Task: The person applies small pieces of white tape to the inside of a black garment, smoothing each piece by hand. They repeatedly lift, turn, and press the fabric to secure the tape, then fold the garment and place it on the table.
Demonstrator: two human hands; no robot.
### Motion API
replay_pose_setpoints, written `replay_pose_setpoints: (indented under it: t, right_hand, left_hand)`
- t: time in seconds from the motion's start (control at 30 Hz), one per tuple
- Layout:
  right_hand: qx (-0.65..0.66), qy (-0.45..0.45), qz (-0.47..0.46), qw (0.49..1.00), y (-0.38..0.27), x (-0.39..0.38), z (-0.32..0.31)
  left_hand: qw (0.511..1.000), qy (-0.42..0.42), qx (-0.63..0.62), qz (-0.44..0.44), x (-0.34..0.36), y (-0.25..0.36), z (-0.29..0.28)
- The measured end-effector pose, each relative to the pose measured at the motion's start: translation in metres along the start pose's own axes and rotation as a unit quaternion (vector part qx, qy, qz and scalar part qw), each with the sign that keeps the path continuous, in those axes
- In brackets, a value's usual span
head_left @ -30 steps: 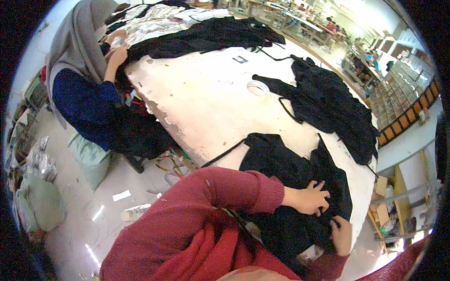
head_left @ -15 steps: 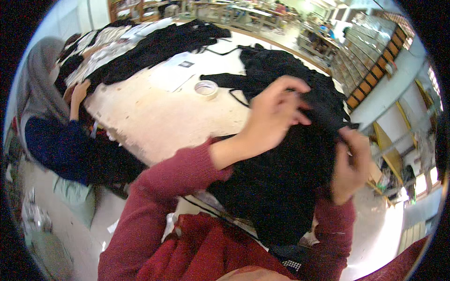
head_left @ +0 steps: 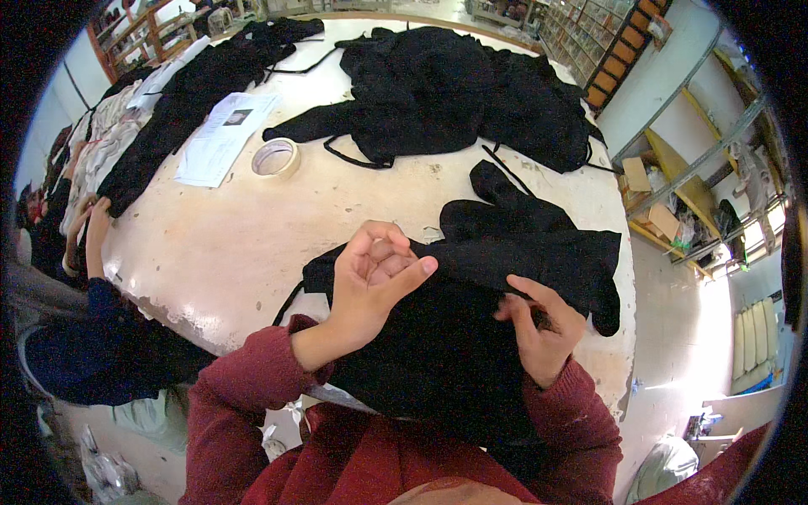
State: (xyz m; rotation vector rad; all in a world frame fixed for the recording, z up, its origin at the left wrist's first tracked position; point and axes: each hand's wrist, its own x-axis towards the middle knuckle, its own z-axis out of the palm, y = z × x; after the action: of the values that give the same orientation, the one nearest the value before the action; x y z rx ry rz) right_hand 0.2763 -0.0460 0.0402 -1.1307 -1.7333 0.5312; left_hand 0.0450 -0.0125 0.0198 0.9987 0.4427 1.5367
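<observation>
A black garment lies in front of me on the table, draping over its near edge toward my lap. Over its left part I hold up my left hand, palm showing, fingers loosely curled and thumb out to the side; I see nothing in it. To the right, my right hand hovers close above the same cloth, its bent fingers apart. Whether its fingertips touch the fabric I cannot tell. Folded black fabric spreads beyond both hands.
A heap of black garments covers the far side of the table. A tape roll and a printed sheet lie at left. A co-worker's hands touch black cloth there. Shelves stand at right.
My hands have come apart from the dark cloth at upper right, down nearer to me. My view has shifted, showing more of the near garment and the sheet.
</observation>
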Motion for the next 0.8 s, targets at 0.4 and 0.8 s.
replay_pose_setpoints:
  t: [0.4, 0.8]
  right_hand:
    - [0.313, 0.057, 0.178, 0.931, -0.002, 0.003, 0.004]
    - [0.303, 0.033, 0.153, 0.94, -0.004, -0.004, 0.004]
  left_hand:
    - [0.991, 0.003, 0.12, -0.063, -0.014, 0.003, 0.006]
    - [0.995, -0.036, 0.09, -0.002, -0.018, 0.0, 0.003]
